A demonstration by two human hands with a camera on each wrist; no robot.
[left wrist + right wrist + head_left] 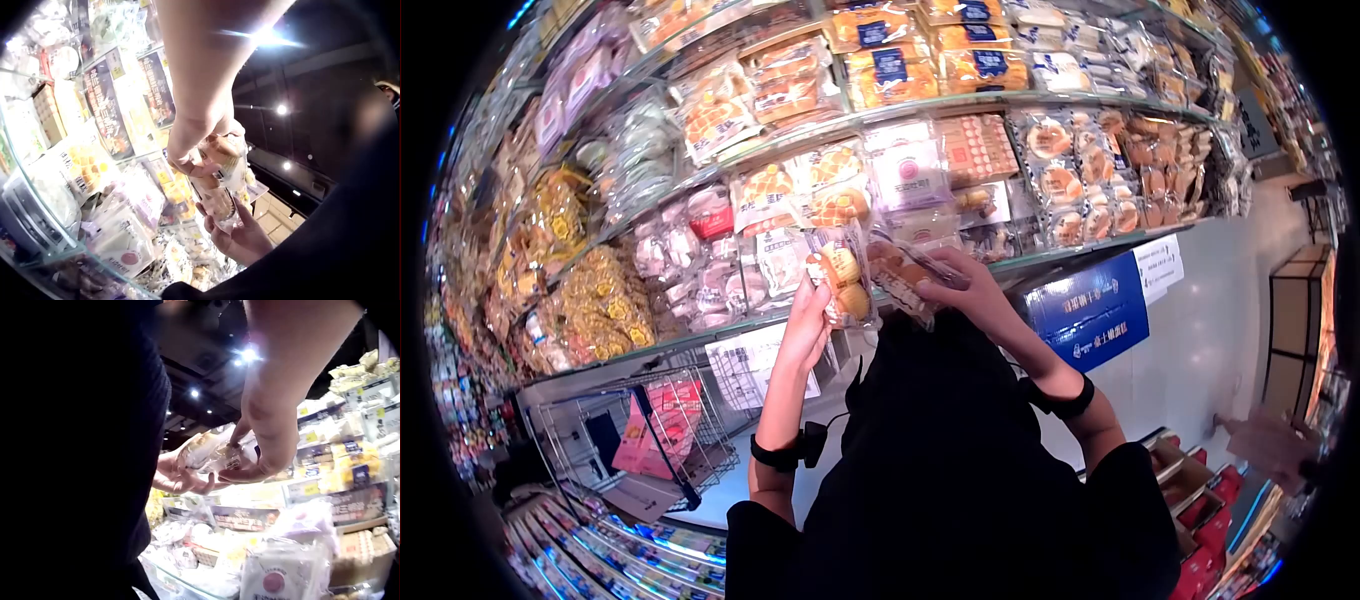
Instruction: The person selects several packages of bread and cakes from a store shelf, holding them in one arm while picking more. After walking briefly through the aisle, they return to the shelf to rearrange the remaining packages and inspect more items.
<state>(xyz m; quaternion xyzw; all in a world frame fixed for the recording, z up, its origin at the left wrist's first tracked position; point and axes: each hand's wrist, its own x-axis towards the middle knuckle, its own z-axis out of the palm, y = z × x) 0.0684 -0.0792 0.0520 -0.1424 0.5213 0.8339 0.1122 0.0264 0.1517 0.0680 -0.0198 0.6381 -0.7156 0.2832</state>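
Two clear packs of buns are held side by side in front of the shelf. The left hand grips the pack of golden buns by its left side. In the right hand, thumb and fingers pinch the browner pack at its right edge. Seen from the left wrist view, the left hand curls over one pack, with the right hand below on the other. The right wrist view has the right hand beside the left hand, the packs between them.
Glass shelves full of packaged bread rise in front. A wire cart with a pink bag stands at lower left. A blue sign hangs below the shelf on the right, and red boxes sit at lower right.
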